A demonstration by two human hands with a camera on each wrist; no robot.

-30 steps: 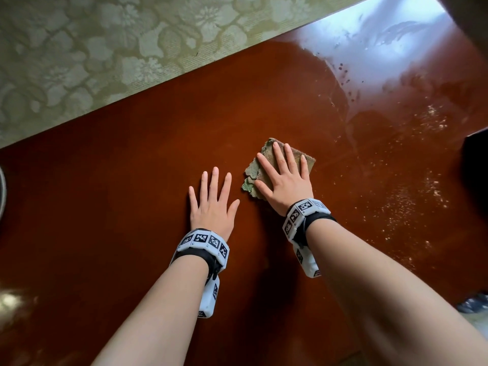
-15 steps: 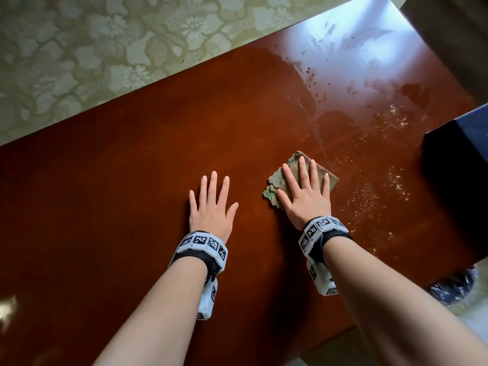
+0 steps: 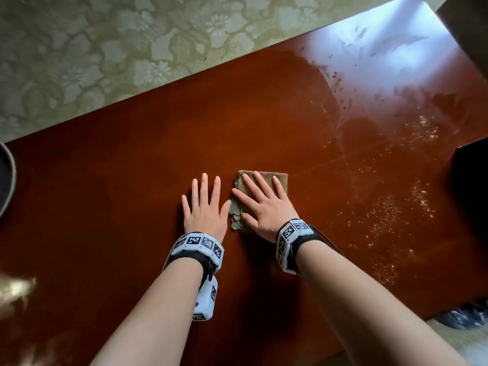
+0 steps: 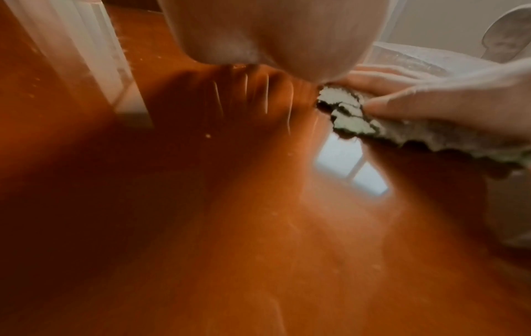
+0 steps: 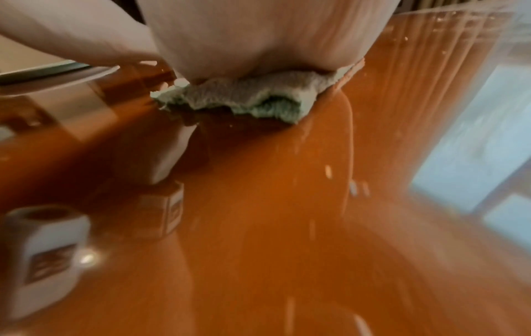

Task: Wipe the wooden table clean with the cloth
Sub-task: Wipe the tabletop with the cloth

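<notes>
A glossy red-brown wooden table (image 3: 132, 196) fills the head view. A folded greenish-brown cloth (image 3: 280, 178) lies flat near its middle. My right hand (image 3: 261, 202) presses on the cloth with straight, spread fingers. Just to its left my left hand (image 3: 204, 204) rests flat on the bare wood, its thumb almost touching the cloth's frayed edge. The left wrist view shows the cloth (image 4: 353, 118) under the right hand's fingers. In the right wrist view the cloth (image 5: 244, 95) bulges out from under the palm. Pale crumbs and dust (image 3: 396, 207) are scattered over the table's right part.
A dark box-like object (image 3: 470, 186) sits at the table's right edge. A round dark dish rim (image 3: 6, 180) shows at the far left. Beyond the table's far edge lies floral-patterned flooring (image 3: 105, 48). A bright smeared glare patch (image 3: 390, 54) covers the far right corner.
My right hand slid the cloth rightward toward the crumbs, then back left until it lies beside the left hand. The left hand has stayed flat in place.
</notes>
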